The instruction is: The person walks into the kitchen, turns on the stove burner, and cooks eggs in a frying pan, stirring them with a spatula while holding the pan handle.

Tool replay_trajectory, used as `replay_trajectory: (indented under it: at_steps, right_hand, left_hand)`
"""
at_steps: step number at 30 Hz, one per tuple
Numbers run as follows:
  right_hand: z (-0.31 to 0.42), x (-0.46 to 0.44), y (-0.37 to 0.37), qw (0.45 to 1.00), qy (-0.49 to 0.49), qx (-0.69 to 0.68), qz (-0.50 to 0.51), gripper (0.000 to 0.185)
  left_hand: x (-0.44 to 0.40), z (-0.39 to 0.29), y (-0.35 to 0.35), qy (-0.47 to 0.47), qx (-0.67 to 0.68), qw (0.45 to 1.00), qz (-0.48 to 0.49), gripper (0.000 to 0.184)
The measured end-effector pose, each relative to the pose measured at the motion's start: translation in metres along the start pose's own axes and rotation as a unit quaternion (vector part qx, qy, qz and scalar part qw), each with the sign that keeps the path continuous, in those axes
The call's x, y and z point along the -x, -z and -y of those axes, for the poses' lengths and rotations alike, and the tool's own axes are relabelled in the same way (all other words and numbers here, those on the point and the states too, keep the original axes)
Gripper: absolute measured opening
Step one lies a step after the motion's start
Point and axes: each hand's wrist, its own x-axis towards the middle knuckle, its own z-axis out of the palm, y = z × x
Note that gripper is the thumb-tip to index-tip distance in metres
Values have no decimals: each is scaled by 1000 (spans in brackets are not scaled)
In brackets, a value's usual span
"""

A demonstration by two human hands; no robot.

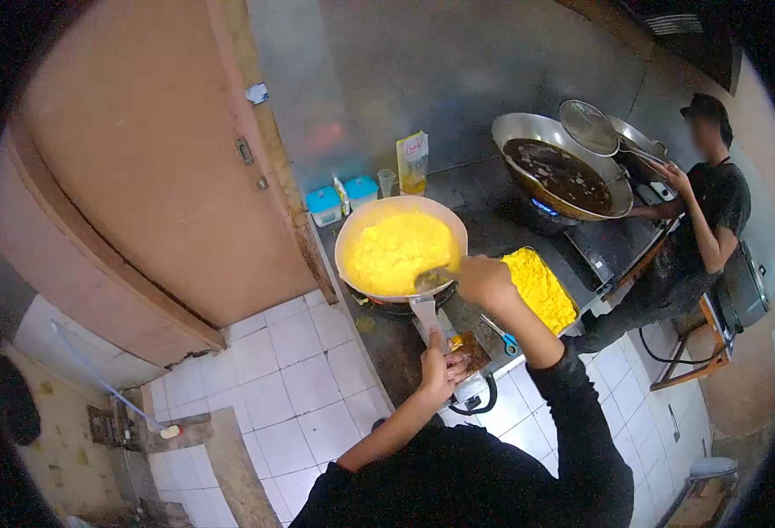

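Note:
A pan [343,242] of yellow, scrambled-looking food [403,251] sits over a burner on the dark counter. My left hand [440,365] is wrapped round the pan's pale handle [424,315]. Above the pan's right rim, my right hand [484,282] grips a spatula [431,280], whose blade rests at the near right edge of the food. Just right of my right hand lies a tray of yellow food [539,289]. Blue-handled scissors [509,344] lie between the tray and the stove front.
At the right, a person [713,202] holds a strainer [590,128] over a large wok [519,128] of dark oil on a lit burner. Blue-lidded containers [324,204] and a yellow pouch [413,163] stand by the wall. A hose [486,400] curves at the counter's front.

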Motion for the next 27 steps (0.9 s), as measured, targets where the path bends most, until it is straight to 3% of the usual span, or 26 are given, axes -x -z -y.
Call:
replay_trajectory:
  at_steps: [6,13,18,22,25,27]
  right_hand:
    - [9,-19,-24,987,-80,-116,-77,20]
    - [3,-73,-54,965,-75,-204,-147,21]
    - [22,-117,-63,972,-101,-186,-106,19]
    - [33,-62,-34,984,-34,-170,-46,24]
    - [22,-23,-6,989,12,-135,-63,23]
    - [3,-26,6,995,-51,-89,-3,27]
  left_hand:
    - [10,-3,-11,-5,-8,1000,3,41]
    - [1,-1,-2,0,-19,1000,12,39]
    - [9,-3,-10,0,-19,1000,-12,37]
    - [11,0,-8,-16,-32,999,-25,37]
    - [2,0,1,-10,-17,1000,17,37]
    - [3,-1,0,-10,-7,1000,10,37]
